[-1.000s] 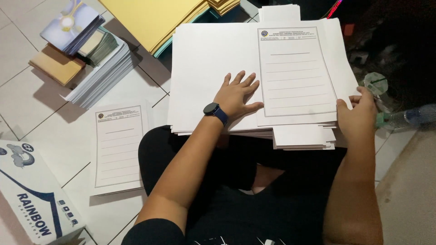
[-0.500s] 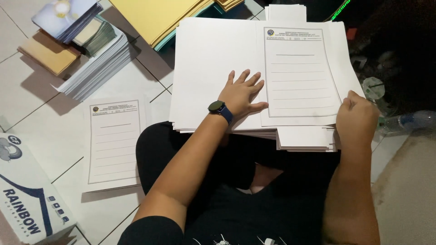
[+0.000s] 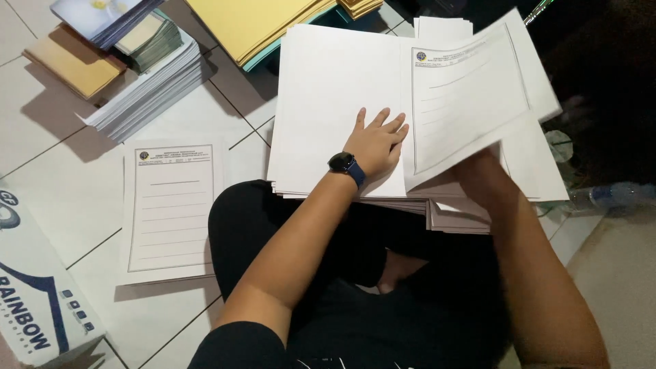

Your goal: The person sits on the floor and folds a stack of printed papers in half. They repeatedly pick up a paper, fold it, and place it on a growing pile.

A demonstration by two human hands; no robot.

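I am sitting on a white tiled floor [image 3: 61, 184], more a home or small office corner than a proper workroom. Around me lie reams of white paper [image 3: 147, 92], yellow folders [image 3: 256, 24], a lined printed form [image 3: 171, 212] and a cardboard box [image 3: 34, 294].

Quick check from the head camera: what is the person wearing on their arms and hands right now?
Both forearms are bare, with no gloves or rings showing on the left hand. The left wrist carries a dark wristwatch with a round black face and blue strap. A black sleeve covers the left upper arm. The right hand is hidden behind a lined sheet.
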